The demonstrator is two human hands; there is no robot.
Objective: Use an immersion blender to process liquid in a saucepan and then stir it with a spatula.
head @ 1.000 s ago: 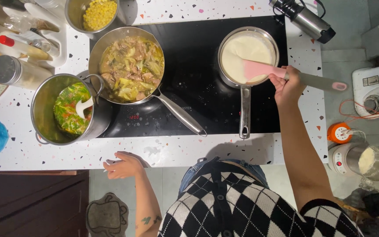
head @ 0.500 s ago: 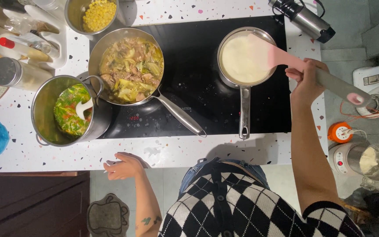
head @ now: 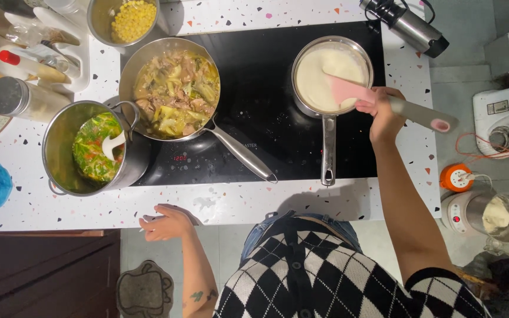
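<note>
Black cooktop (head: 266, 106): crowded pans (head: 172, 88), pot (head: 83, 147).

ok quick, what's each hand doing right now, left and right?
Left hand: open, resting on the edge of the speckled counter, holding nothing.
Right hand: closed on the pink spatula, its blade in the saucepan of white sauce.

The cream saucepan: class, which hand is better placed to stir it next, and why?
The right hand: it grips the pink spatula, whose blade is in the saucepan. The left hand rests on the counter edge.
</note>
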